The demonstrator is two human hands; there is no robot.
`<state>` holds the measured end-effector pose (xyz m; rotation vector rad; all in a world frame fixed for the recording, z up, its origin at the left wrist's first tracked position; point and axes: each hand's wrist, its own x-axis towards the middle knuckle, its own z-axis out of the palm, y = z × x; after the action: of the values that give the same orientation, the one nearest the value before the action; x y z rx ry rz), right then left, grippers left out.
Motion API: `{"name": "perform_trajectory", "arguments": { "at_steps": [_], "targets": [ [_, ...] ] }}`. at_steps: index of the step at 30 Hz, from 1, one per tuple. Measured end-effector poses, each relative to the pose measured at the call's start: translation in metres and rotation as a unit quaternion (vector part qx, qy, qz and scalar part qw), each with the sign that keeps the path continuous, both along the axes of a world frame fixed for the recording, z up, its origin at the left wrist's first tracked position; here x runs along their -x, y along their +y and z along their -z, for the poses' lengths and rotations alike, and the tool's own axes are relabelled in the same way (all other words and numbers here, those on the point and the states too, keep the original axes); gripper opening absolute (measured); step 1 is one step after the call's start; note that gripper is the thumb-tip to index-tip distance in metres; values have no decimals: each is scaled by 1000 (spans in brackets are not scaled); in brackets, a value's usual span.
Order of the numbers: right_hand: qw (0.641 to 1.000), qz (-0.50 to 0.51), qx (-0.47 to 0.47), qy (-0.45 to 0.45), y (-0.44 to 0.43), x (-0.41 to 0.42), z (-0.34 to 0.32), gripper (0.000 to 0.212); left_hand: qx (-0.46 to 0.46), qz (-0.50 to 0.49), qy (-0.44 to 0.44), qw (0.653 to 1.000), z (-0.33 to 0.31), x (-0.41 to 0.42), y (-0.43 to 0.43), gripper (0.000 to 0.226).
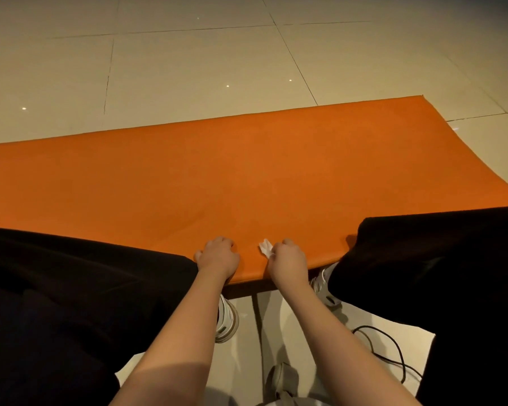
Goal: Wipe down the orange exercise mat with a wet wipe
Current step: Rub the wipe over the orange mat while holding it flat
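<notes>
Nearest, the right hand [288,259] pinches the wet wipe [266,248] at the near edge of the orange mat [247,171]. The left hand [217,254] lies curled just beside it, perhaps gripping that edge. Beyond them the mat's length runs left to right, so most of it lies ahead and sideways.

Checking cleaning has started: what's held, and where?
The right hand grips the wipe by one end, the other end sticking out; the left hand only rests on the mat.
</notes>
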<state>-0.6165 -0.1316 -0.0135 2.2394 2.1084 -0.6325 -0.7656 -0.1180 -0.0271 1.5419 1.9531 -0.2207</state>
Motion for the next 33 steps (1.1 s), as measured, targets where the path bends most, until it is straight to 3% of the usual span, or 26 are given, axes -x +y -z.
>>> {"name": "perform_trajectory", "arguments": {
  "at_steps": [3,9,14,19,21,24,27,31,33],
  "targets": [
    [998,-60,7,17,-1,10,0,18,-7,0,-1,1000,1,1,-3,45],
    [999,1,2,-45,12,-17,-8,14,13,3,-16,1000,-5,1,-4,47],
    [998,-47,27,19,8,-10,2,17,-16,-23,4,1000,-3,-6,-7,45],
    [996,34,-10,-79,31,-26,9,19,-54,21,7,998,6,9,-4,40],
    [996,61,-43,-58,29,-20,16,18,-60,20,3,998,10,17,3,43],
    [998,-12,-49,32,24,6,26,15,-44,17,9,999,21,23,10,52],
    [997,-76,-12,12,42,5,31,19,-51,25,18,998,32,22,5,54],
    [997,13,-49,-59,68,-18,42,18,-61,19,14,998,34,22,5,54],
    [996,49,-73,-33,66,-5,43,16,-70,17,22,997,34,22,7,53]
  ]
}}
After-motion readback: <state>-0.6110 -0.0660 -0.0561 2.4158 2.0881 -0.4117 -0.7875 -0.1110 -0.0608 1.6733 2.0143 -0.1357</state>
